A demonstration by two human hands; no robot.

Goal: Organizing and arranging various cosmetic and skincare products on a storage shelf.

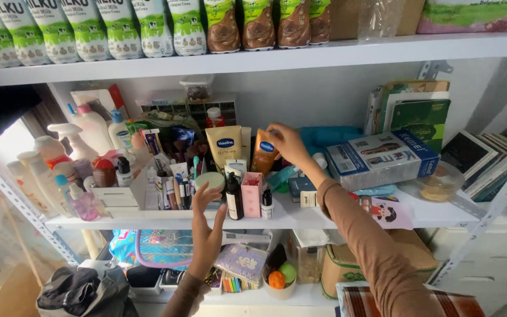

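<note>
My right hand (287, 144) reaches into the middle shelf and grips the top of an orange tube (263, 154) that stands upright among other cosmetics. My left hand (206, 226) is raised in front of the shelf edge, fingers spread, just below a round pale-green jar (209, 181) and touching nothing that I can make out. A yellow tube (224, 147) stands left of the orange one. A dark dropper bottle (234, 198) and a pink box (252, 194) stand between my hands.
Lotion and spray bottles (89, 132) crowd the shelf's left side. A blue-and-white box (381, 158), a glass bowl (439, 182) and books (476, 155) fill the right. Milk pouches (89, 29) line the top shelf (335, 53). Bags and boxes sit below.
</note>
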